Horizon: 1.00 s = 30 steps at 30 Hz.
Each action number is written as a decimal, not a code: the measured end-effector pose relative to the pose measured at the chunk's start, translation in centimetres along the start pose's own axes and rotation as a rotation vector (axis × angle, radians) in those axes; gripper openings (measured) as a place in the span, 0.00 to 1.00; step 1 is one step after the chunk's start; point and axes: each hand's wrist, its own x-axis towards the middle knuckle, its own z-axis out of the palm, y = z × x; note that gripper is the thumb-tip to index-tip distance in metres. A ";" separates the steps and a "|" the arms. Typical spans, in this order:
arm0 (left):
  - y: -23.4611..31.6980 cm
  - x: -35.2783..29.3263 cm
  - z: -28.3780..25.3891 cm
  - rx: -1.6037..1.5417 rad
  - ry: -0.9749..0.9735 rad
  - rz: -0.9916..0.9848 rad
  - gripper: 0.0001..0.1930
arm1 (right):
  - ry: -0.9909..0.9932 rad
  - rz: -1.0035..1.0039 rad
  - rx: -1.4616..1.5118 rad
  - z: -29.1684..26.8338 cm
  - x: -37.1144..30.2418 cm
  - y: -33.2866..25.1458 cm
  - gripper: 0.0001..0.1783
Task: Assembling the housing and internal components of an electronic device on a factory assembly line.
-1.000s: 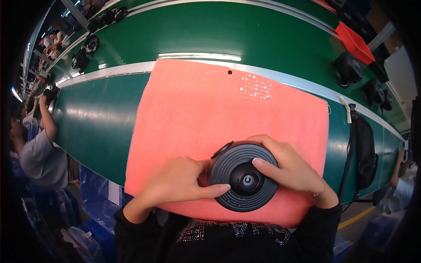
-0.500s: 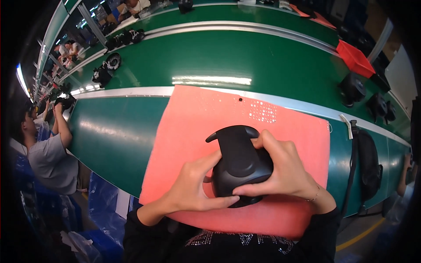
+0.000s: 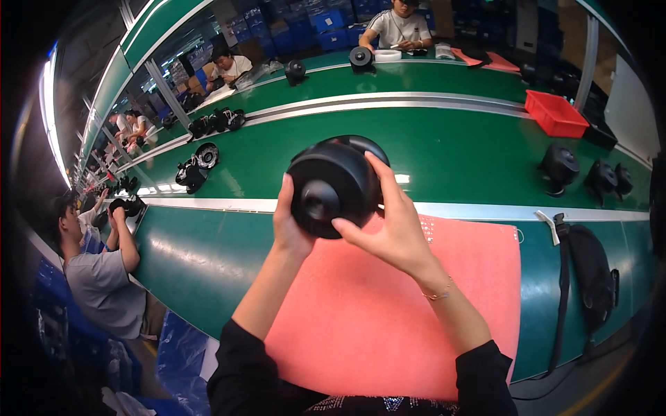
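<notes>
A glossy black rounded plastic unit [image 3: 331, 184], with a disc-like face and a round knob-like centre, is held up over the far edge of the pink mat [image 3: 388, 312]. My left hand [image 3: 291, 223] grips its left side, fingers mostly hidden behind it. On the other side my right hand [image 3: 392, 232] holds it, with the thumb against the lower edge of the face and a finger along the right side. The kind of device is not clear from this angle. Beneath, the mat covers part of the green workbench [image 3: 194, 243].
Beyond a metal rail lies a green conveyor belt [image 3: 444, 152]. Black units [image 3: 558, 166] and a red bin [image 3: 555, 113] stand on the right. Open black parts [image 3: 198, 166] lie at left. A black bag [image 3: 590, 270] rests on the bench. A co-worker in grey [image 3: 104, 277] sits left.
Both hands have lifted the black unit away from me, from over the mat's middle to its far edge, and turned it so its round face shows. The view has tilted up.
</notes>
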 end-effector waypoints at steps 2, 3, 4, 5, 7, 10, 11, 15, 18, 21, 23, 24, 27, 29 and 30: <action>-2.3 1.5 -0.5 -0.122 0.031 -0.075 0.38 | 0.067 0.018 -0.078 0.2 0.3 0.7 0.47; -3.2 2.0 0.1 -0.152 0.019 -0.088 0.40 | 0.113 -0.018 -0.087 0.2 0.3 1.4 0.47; -3.9 2.2 0.5 -0.149 0.014 -0.090 0.40 | 0.119 -0.018 -0.087 0.1 0.5 1.9 0.47; -4.4 2.3 1.1 -0.162 0.051 -0.075 0.40 | 0.142 -0.045 -0.117 -0.1 0.7 2.2 0.47; -4.8 2.4 2.8 -0.164 0.152 -0.062 0.43 | 0.170 -0.059 -0.150 -0.4 0.9 2.7 0.47; -6.5 4.4 3.0 -0.175 0.173 0.009 0.44 | 0.184 -0.087 -0.153 -1.4 1.4 3.4 0.47; -6.9 4.7 3.3 -0.161 0.159 0.030 0.45 | 0.200 -0.102 -0.144 -1.6 1.4 3.8 0.47; -8.0 7.0 3.0 -0.114 0.024 -0.049 0.44 | 0.202 0.067 0.150 -2.8 2.0 5.4 0.47; -7.8 8.4 3.9 -0.056 -0.071 -0.339 0.39 | 0.290 0.158 0.297 -3.7 2.3 8.2 0.46; -10.0 10.4 3.5 -0.035 -0.116 -0.539 0.31 | 0.374 0.356 0.506 -4.4 2.3 11.7 0.48; -11.2 11.2 3.3 -0.055 -0.070 -0.529 0.28 | 0.395 0.520 0.631 -4.9 2.2 11.6 0.49; -12.0 11.2 3.7 -0.026 -0.051 -0.493 0.28 | 0.404 0.514 0.623 -5.1 2.1 11.9 0.49; -13.3 10.7 4.1 -0.010 -0.049 -0.455 0.33 | 0.520 0.705 0.605 -5.7 2.3 12.8 0.44; -13.5 10.1 3.8 0.084 -0.095 -0.420 0.36 | 0.530 0.767 0.517 -6.3 2.4 12.5 0.44; -13.5 9.7 3.9 0.078 -0.103 -0.428 0.36 | 0.547 0.832 0.425 -6.9 2.3 12.4 0.45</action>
